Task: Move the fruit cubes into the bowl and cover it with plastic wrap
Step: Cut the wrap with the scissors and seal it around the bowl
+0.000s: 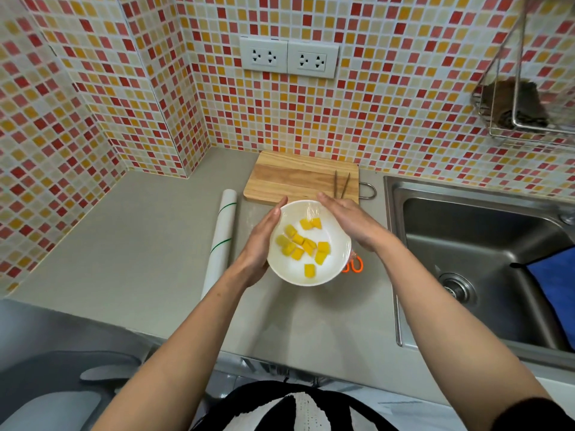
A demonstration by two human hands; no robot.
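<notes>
A white bowl (pixel 287 269) stands on the grey counter and holds several yellow fruit cubes (pixel 303 244). Clear plastic wrap (pixel 306 210) is stretched over its top, with glints near the far rim. My left hand (pixel 264 241) lies flat against the bowl's left side. My right hand (pixel 348 223) presses against its right side, fingers together along the rim. The roll of plastic wrap (pixel 221 237) lies on the counter to the left of my left hand.
A wooden cutting board (pixel 289 178) with a pair of tongs (pixel 341 185) lies behind the bowl. Orange-handled scissors (pixel 356 265) peek out right of the bowl. A steel sink (pixel 485 262) with a blue cloth (pixel 557 284) is at the right.
</notes>
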